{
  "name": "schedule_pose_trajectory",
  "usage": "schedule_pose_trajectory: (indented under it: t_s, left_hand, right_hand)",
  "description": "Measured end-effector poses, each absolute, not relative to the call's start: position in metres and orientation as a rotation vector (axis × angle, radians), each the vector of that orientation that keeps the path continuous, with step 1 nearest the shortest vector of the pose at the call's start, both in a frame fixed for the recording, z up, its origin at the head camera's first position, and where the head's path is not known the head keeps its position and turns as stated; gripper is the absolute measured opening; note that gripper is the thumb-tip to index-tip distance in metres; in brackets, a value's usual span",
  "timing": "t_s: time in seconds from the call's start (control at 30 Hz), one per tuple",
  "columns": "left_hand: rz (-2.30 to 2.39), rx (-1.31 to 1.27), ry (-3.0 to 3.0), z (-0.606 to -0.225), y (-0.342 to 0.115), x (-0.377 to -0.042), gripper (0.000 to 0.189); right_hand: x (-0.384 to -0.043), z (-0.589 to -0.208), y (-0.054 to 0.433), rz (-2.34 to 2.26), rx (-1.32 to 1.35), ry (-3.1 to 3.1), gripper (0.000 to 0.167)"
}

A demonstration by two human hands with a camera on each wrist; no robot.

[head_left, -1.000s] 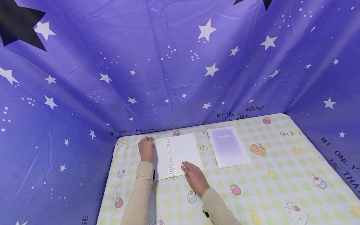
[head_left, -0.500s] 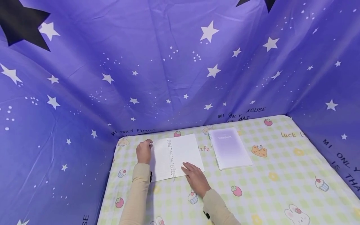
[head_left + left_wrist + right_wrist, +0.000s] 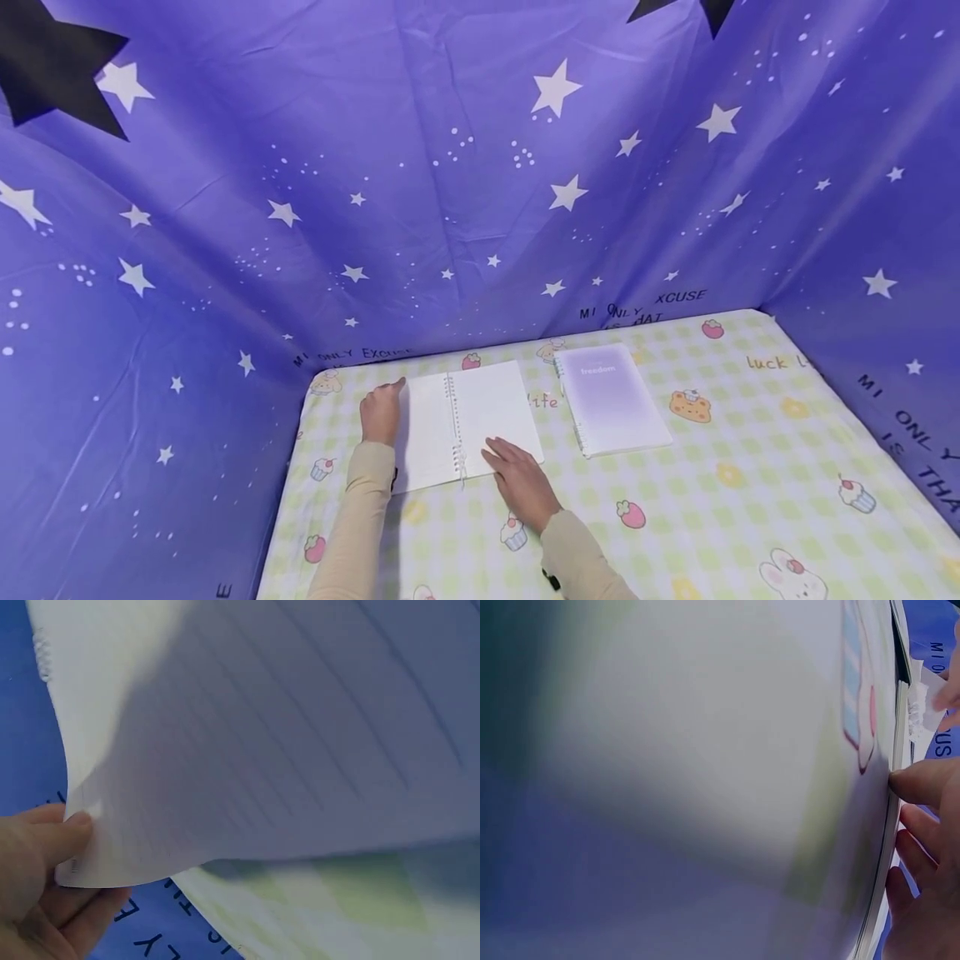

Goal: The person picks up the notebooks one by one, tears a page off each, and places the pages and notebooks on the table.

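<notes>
Ruled notebook [image 3: 468,421], open, with one leaf [image 3: 195,772] in hand

Lay on the checked tablecloth [image 3: 577,492], left of the closed purple notebook [image 3: 615,404]. Left hand [image 3: 381,414]: pinched the leaf's far outer corner, raised off the cloth. Right hand [image 3: 522,483]: fingers extended, resting at the right page's outer edge. Progress, as judged: opened, leaf over on the left side, not yet released; leaves remaining, uncertain. Room: tablecloth's back left corner was near the left hand; a gap separated the notebooks; more cloth lay on the near side.
</notes>
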State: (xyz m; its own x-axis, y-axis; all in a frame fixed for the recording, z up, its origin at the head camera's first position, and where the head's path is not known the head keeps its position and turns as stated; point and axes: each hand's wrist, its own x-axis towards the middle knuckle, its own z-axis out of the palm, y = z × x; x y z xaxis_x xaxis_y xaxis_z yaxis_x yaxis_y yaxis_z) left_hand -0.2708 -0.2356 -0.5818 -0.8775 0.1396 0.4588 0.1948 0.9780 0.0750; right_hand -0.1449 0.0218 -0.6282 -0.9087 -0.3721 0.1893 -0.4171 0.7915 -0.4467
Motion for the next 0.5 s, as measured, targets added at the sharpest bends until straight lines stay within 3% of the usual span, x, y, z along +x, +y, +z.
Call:
schedule_pose_trajectory:
  t_s: [0.5]
  left_hand:
    - [-0.007,-0.238,-2.785,-0.594,-0.229,-0.264,0.035]
  right_hand:
    - [-0.143,-0.626,0.021,0.652,0.656,-2.880,0.040]
